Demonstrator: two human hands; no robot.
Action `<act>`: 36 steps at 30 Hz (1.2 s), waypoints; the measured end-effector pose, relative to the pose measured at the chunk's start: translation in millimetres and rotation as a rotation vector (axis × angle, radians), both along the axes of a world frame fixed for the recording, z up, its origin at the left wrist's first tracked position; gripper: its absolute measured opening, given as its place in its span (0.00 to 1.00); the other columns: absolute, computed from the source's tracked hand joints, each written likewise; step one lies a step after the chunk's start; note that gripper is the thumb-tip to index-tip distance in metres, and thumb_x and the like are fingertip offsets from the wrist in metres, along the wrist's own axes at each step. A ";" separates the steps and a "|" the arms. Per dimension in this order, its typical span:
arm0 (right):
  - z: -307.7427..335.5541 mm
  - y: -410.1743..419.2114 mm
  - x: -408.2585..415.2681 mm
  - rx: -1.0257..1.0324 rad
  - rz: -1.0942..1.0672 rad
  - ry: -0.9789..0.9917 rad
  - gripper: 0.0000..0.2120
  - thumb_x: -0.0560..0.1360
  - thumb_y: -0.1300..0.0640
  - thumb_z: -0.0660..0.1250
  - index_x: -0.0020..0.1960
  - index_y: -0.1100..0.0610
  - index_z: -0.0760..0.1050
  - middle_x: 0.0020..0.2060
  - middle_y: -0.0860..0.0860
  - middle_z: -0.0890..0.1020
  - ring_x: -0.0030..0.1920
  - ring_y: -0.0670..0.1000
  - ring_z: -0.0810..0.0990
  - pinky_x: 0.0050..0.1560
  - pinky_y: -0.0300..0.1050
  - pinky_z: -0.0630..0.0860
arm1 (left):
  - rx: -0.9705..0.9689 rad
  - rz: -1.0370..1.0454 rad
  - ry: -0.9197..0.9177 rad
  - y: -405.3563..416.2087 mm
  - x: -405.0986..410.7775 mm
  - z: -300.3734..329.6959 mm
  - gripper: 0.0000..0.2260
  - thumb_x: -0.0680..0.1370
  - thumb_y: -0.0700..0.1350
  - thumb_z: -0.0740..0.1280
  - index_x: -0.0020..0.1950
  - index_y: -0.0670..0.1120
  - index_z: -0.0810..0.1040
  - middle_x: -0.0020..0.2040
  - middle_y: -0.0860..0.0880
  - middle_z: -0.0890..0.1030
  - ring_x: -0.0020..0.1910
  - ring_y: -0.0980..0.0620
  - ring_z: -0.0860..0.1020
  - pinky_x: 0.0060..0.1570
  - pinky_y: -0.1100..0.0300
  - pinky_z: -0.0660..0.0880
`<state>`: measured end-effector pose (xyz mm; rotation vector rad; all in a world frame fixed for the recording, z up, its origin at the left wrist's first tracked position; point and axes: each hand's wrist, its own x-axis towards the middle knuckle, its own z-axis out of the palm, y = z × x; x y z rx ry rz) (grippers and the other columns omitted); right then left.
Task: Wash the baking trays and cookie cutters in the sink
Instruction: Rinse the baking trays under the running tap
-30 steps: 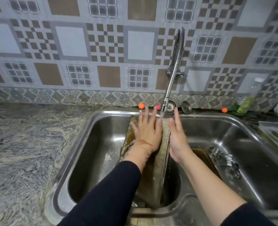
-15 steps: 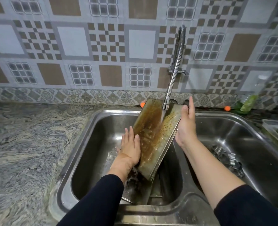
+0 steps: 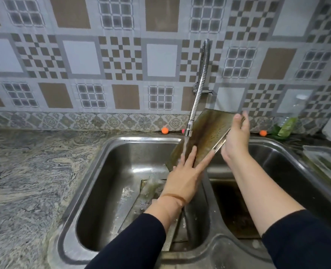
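A greasy brown baking tray (image 3: 207,131) is held tilted over the divider of the double steel sink (image 3: 141,139), under water running from the flexible tap (image 3: 189,131). My right hand (image 3: 236,138) grips the tray's right edge, thumb over the rim. My left hand (image 3: 186,171) lies flat on the tray's lower face with straight fingers, in the water stream. Another tray (image 3: 133,202) lies in the bottom of the left basin, partly hidden by my left arm. No cookie cutters show.
A dark tray (image 3: 230,206) sits in the right basin. A marbled stone counter (image 3: 24,181) spreads to the left. Right of the sink stand a clear plastic container (image 3: 326,162) and a bottle with green liquid (image 3: 290,121). Orange balls (image 3: 164,130) line the back ledge.
The tray went from lying over the left basin to raised and tilted, then shifted right over the divider. My left hand slid up its face; my right hand kept the right edge.
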<state>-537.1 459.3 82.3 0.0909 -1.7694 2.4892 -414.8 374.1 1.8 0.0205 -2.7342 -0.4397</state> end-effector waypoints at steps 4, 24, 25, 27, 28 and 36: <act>17.0 22.5 -10.0 0.106 0.158 0.059 0.24 0.78 0.45 0.62 0.72 0.40 0.61 0.73 0.49 0.66 0.71 0.51 0.66 0.65 0.50 0.62 | 0.083 -0.002 0.132 14.2 -14.0 13.0 0.41 0.80 0.37 0.57 0.69 0.69 0.29 0.78 0.51 0.55 0.52 0.43 0.80 0.43 0.53 0.78; -141.5 190.2 -49.1 1.018 0.173 -0.319 0.39 0.69 0.48 0.74 0.74 0.41 0.57 0.71 0.54 0.64 0.70 0.61 0.65 0.68 0.64 0.64 | 0.040 0.116 -0.678 70.1 -35.7 -46.2 0.37 0.80 0.63 0.51 0.77 0.47 0.33 0.76 0.50 0.31 0.75 0.50 0.33 0.74 0.40 0.39; -152.9 194.1 -49.7 1.051 0.187 -0.344 0.38 0.69 0.48 0.74 0.74 0.41 0.58 0.70 0.53 0.65 0.69 0.61 0.65 0.68 0.65 0.64 | -0.002 0.120 -0.721 69.9 -33.4 -51.4 0.39 0.79 0.64 0.52 0.77 0.46 0.33 0.76 0.49 0.30 0.75 0.50 0.32 0.73 0.40 0.37; -173.0 199.2 -50.8 1.111 0.211 -0.378 0.35 0.70 0.50 0.73 0.72 0.42 0.60 0.69 0.54 0.67 0.69 0.61 0.66 0.68 0.65 0.63 | -0.087 0.138 -0.717 71.5 -31.1 -59.2 0.38 0.79 0.64 0.50 0.76 0.45 0.33 0.76 0.48 0.30 0.75 0.49 0.32 0.73 0.41 0.35; -180.3 200.2 -51.3 1.138 0.224 -0.398 0.34 0.71 0.51 0.73 0.73 0.43 0.61 0.69 0.55 0.67 0.68 0.61 0.66 0.68 0.63 0.64 | -0.137 0.151 -0.701 72.6 -31.1 -61.0 0.37 0.80 0.63 0.49 0.77 0.45 0.33 0.76 0.47 0.31 0.75 0.49 0.33 0.73 0.42 0.34; -224.9 172.4 -67.2 1.310 0.201 -0.532 0.40 0.69 0.51 0.75 0.75 0.45 0.57 0.73 0.55 0.60 0.70 0.63 0.61 0.69 0.63 0.61 | -0.233 0.188 -0.694 73.5 -36.3 -68.1 0.33 0.81 0.61 0.44 0.77 0.44 0.33 0.76 0.46 0.31 0.75 0.49 0.32 0.73 0.43 0.34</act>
